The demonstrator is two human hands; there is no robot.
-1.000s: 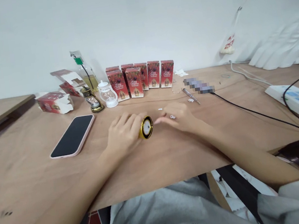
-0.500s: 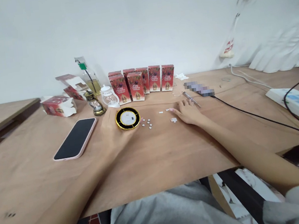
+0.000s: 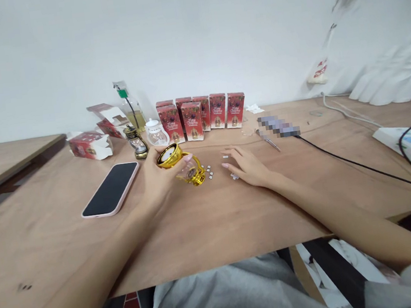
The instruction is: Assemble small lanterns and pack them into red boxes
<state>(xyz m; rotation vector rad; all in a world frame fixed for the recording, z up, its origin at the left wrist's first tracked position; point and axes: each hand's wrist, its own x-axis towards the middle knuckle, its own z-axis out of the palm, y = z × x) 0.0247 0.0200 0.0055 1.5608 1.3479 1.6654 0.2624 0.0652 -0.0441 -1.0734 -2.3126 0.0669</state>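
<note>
My left hand (image 3: 156,176) is wrapped round a small gold lantern (image 3: 197,176) that lies tilted on its side. The lantern's round base, with a white disc in it, faces up and left, while its gold top points down and right. Several small whitish pieces (image 3: 210,173) lie on the table just right of the lantern. My right hand (image 3: 249,166) rests low over the tabletop with its fingers apart. Under its thumb shows a flat white piece (image 3: 234,176), partly covered, and another small white piece (image 3: 225,157) lies by the fingertips.
A phone (image 3: 111,190) lies on the wooden table (image 3: 214,223) at left. Behind stand a bronze lantern (image 3: 137,144), a white lantern (image 3: 156,134) and several red boxes (image 3: 192,120). At right are a screwdriver (image 3: 269,140), a black cable (image 3: 346,163) and a white power strip (image 3: 410,152).
The lantern has turned from base facing me to lying on its side in my left hand. My right hand has shifted slightly left and down, over the flat white piece.
</note>
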